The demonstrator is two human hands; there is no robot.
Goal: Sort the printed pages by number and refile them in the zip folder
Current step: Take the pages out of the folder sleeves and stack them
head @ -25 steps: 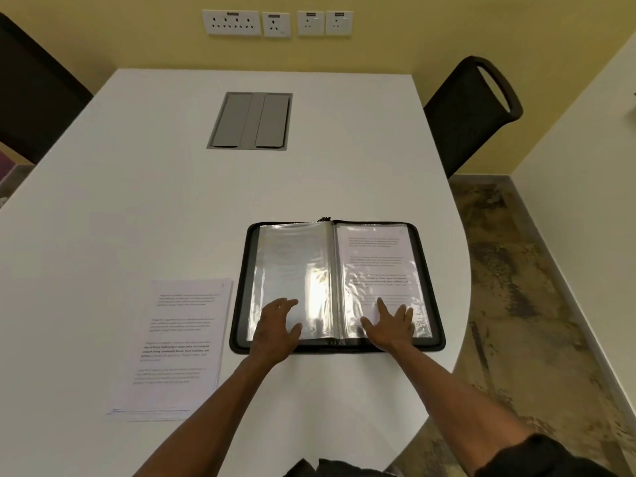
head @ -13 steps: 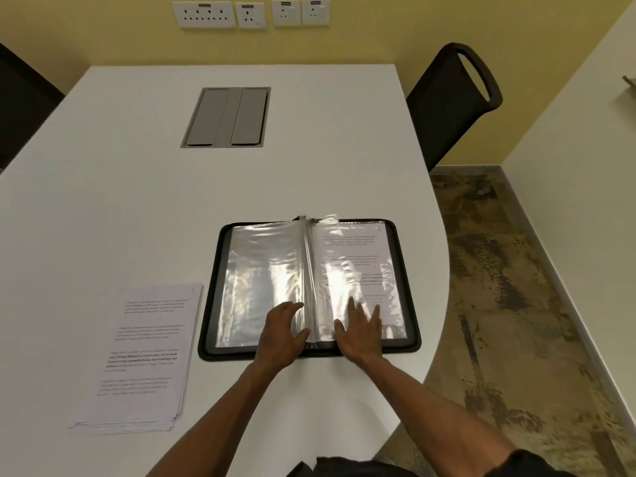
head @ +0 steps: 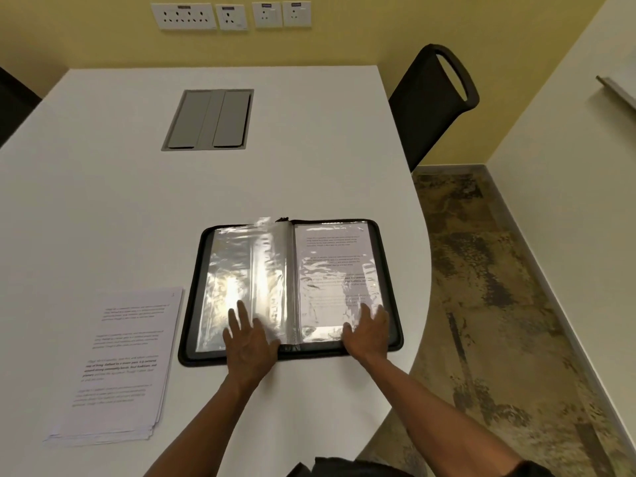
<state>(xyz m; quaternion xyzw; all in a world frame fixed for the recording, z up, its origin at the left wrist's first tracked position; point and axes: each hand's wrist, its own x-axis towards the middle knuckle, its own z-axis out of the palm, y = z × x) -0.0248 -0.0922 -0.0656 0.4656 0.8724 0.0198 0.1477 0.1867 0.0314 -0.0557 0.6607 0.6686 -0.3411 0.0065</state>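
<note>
A black zip folder (head: 390, 270) lies open flat on the white table (head: 103, 201), with clear plastic sleeves on both sides. The left sleeves look blank and shiny; the right sleeve holds a printed page (head: 335, 270). My left hand (head: 249, 342) presses flat on the lower part of the left sleeves, fingers straight. My right hand (head: 366, 333) rests flat on the lower right corner of the right sleeve. A stack of printed pages (head: 124, 370) lies on the table to the left of the folder.
A grey cable hatch (head: 210, 119) is set into the table's middle. A black chair (head: 433, 101) stands at the far right; another dark chair (head: 13, 105) is at the far left. The table's curved edge runs just right of the folder.
A sleeve has been turned from the right side over to the left. My right hand moved from near the spine out to the lower right corner; my left hand stays on the left side.
</note>
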